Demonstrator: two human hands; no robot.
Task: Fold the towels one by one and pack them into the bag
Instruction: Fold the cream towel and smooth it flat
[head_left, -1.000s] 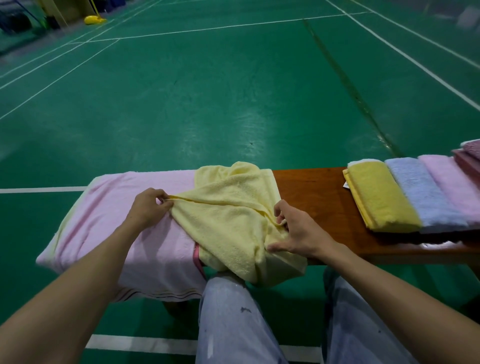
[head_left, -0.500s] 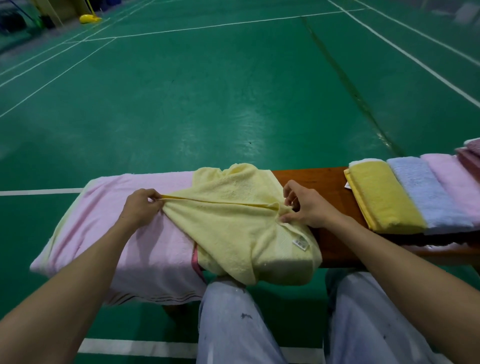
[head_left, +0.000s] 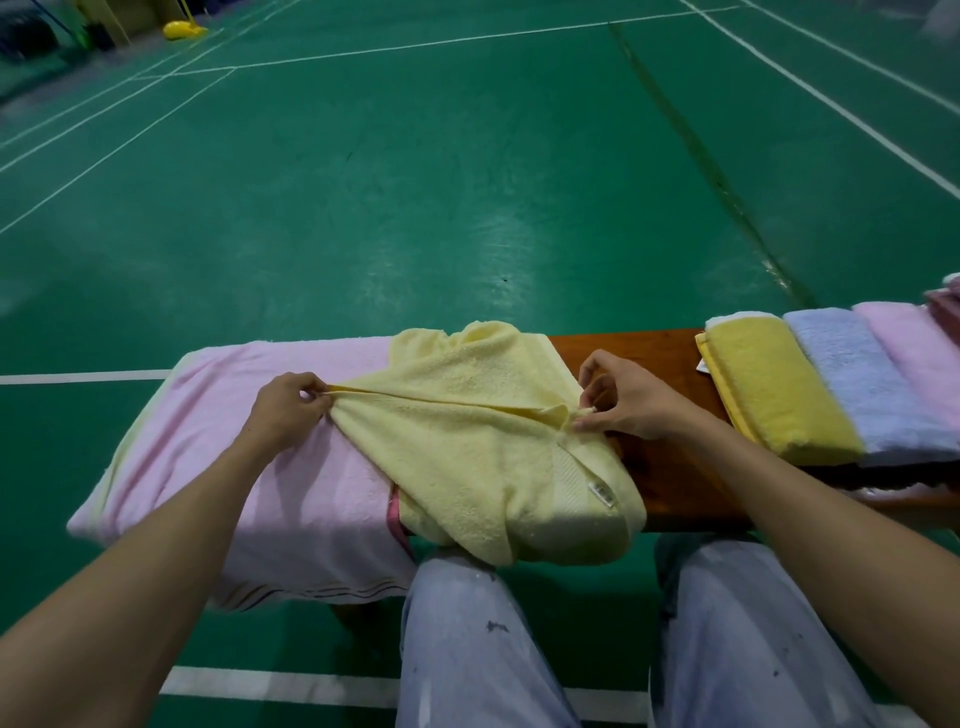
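The yellow towel (head_left: 483, 467) is kept pulled taut, pinched by the left hand (head_left: 288, 415) and right hand (head_left: 623, 405), barely shifted.

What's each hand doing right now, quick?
Left hand: closed, pinching an edge of the pale yellow towel.
Right hand: closed, pinching the same towel's opposite end.

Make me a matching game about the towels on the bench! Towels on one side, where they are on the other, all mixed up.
1. pale yellow terry towel
2. large pink towel
3. folded mustard-yellow towel
4. folded light blue towel

A. lies between two other folded towels
B. pinched by the left hand and the right hand
C. spread over the left end of the wooden bench
D. folded towel nearest the right hand

Pairs: 1-B, 2-C, 3-D, 4-A
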